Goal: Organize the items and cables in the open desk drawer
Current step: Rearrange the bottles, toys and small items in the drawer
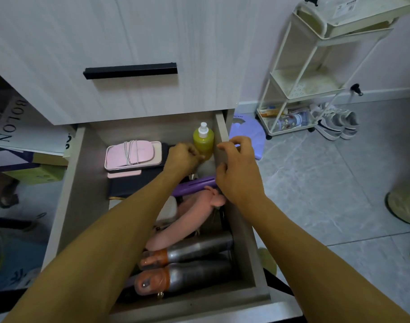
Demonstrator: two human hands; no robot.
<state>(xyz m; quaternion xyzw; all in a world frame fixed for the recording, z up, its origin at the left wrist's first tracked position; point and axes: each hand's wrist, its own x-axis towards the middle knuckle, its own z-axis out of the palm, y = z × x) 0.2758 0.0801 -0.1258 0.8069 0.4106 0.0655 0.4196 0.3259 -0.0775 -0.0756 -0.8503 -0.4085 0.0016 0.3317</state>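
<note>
Room: grey tiled floor (316, 183), a cream trolley rack (304, 78) by the wall.
Desk: drawer (82, 183) pulled open.
Left hand (183, 157): curled, touching the yellow spray bottle (203, 142) at the drawer's far right corner; whether it grasps anything I cannot tell.
Right hand (239, 169): fingers loosely bent over the drawer's right wall, holding nothing.
Cable: white cord (130, 151) wrapped around a pink case (134, 153), left of both hands.

Dim, even indoor light; soft shadows; wide-angle bending at edges; slight blur
</note>
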